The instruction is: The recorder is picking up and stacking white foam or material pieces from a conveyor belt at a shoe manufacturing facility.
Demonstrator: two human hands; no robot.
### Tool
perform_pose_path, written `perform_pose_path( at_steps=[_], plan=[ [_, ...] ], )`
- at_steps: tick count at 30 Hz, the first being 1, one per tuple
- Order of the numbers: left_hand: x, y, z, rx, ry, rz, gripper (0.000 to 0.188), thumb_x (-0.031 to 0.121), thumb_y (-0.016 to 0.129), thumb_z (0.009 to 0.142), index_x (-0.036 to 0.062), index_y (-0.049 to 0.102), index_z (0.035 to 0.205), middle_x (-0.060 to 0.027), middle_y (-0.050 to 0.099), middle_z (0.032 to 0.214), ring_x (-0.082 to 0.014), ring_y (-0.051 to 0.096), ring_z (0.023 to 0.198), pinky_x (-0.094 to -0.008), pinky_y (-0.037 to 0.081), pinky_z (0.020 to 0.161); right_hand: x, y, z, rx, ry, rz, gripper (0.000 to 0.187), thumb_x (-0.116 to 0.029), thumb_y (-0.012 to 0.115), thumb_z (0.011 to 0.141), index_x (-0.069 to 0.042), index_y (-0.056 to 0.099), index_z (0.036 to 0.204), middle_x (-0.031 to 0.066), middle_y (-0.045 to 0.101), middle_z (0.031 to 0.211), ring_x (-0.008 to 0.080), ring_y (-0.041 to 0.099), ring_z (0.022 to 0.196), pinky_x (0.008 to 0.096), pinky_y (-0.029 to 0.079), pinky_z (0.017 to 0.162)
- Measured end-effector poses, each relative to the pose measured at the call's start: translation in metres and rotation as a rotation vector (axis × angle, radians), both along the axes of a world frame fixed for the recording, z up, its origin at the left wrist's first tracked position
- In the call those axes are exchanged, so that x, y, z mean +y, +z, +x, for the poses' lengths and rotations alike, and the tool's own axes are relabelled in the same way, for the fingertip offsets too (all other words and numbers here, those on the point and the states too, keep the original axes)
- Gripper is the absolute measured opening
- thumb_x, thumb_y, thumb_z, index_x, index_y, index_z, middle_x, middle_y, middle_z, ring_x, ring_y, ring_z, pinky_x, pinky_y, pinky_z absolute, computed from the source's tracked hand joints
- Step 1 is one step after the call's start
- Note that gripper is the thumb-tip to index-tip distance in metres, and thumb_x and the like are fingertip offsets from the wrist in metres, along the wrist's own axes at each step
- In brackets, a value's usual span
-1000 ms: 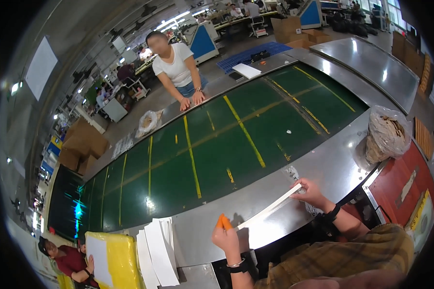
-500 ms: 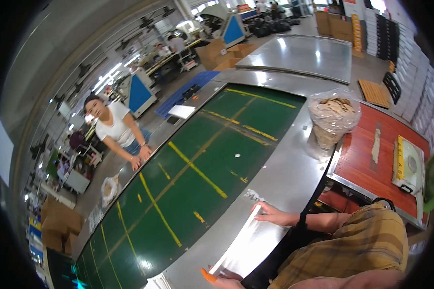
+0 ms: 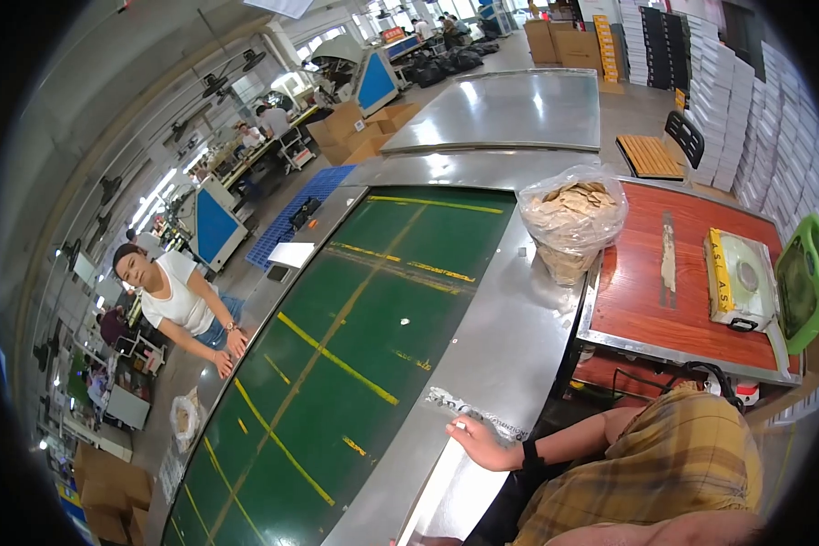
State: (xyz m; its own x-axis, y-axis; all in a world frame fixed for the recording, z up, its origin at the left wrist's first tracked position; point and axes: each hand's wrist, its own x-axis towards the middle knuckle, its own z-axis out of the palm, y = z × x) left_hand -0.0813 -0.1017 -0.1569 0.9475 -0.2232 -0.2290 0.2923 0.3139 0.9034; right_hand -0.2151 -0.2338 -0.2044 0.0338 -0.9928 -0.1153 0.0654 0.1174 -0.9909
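Note:
A flat white rectangular piece (image 3: 455, 496), which looks like a stack of paper or card, is at the near edge of the metal table. My right hand (image 3: 482, 444), with a black band on its wrist, grips its far end with the fingers bent over the edge. Of my left hand (image 3: 435, 540) only a sliver shows at the picture's lower edge, by the piece's near end; its fingers are cut off. Beyond the piece lies a green conveyor belt (image 3: 337, 364) with yellow tape lines, set in the metal table (image 3: 491, 337).
A clear bag of brown pieces (image 3: 573, 223) stands on the table's right corner. To the right, a red wooden table (image 3: 642, 282) bears a scale (image 3: 742, 278) and a green basket (image 3: 803, 284). Across the belt a person (image 3: 177, 305) leans with both hands on the edge.
The view has swung so that the scene shifts left and my hands sit lower. My left hand, with orange on a finger before, has mostly dropped out. My right hand stays on the white piece.

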Motion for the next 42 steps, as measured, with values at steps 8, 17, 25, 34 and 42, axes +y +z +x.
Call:
perform_pose_path(
  at_steps=[8, 17, 25, 34, 42],
  plan=[
    [-0.014, -0.010, -0.007, 0.167, -0.221, -0.183, 0.053, 0.032, 0.056, 0.097, 0.0018, 0.047, 0.139, -0.0141, 0.052, 0.136, -0.0296, 0.050, 0.123, -0.0432, 0.043, 0.101, 0.007, -0.007, 0.007, 0.090, -0.068, -0.187, 0.035, -0.036, 0.056, 0.100, -0.004, 0.059, 0.114, 0.0117, 0.058, 0.093, 0.0178, 0.055, 0.086, 0.0345, 0.045, 0.082],
    [-0.061, 0.045, -0.063, 0.329, -0.315, -0.393, 0.052, 0.017, 0.058, 0.097, -0.0018, 0.041, 0.142, -0.0157, 0.049, 0.139, -0.0297, 0.049, 0.125, -0.0434, 0.039, 0.105, 0.037, 0.029, 0.014, 0.373, 0.091, -0.487, 0.061, -0.039, 0.068, 0.090, -0.005, 0.045, 0.135, 0.0104, 0.056, 0.108, 0.0178, 0.056, 0.070, 0.0351, 0.048, 0.078],
    [-0.021, 0.014, -0.043, -0.174, -0.076, 0.014, 0.053, 0.013, 0.060, 0.097, 0.0012, 0.037, 0.142, -0.0136, 0.044, 0.142, -0.0266, 0.045, 0.127, -0.0422, 0.036, 0.109, 0.044, 0.036, 0.013, 0.200, 0.152, -0.408, 0.092, -0.016, 0.079, 0.075, 0.002, 0.024, 0.146, 0.0224, 0.036, 0.140, 0.0353, 0.038, 0.131, 0.0432, 0.038, 0.107],
    [-0.025, -0.013, -0.023, -0.173, -0.068, 0.148, 0.049, 0.001, 0.058, 0.095, 0.0031, 0.036, 0.140, -0.0138, 0.045, 0.139, -0.0252, 0.049, 0.124, -0.0395, 0.043, 0.105, 0.051, -0.014, 0.029, 0.234, 0.321, -0.413, 0.102, -0.014, 0.077, 0.073, 0.011, 0.010, 0.147, 0.0304, 0.025, 0.143, 0.0430, 0.028, 0.136, 0.0478, 0.023, 0.116],
    [-0.029, -0.018, -0.025, -0.123, -0.076, 0.063, 0.048, 0.000, 0.057, 0.095, 0.0069, 0.035, 0.137, -0.0126, 0.046, 0.134, -0.0218, 0.052, 0.116, -0.0355, 0.054, 0.091, 0.051, -0.020, 0.027, 0.288, 0.395, -0.427, 0.109, -0.006, 0.074, 0.073, 0.007, -0.003, 0.149, 0.0289, 0.022, 0.146, 0.0378, 0.028, 0.139, 0.0453, 0.021, 0.117]
  ],
)
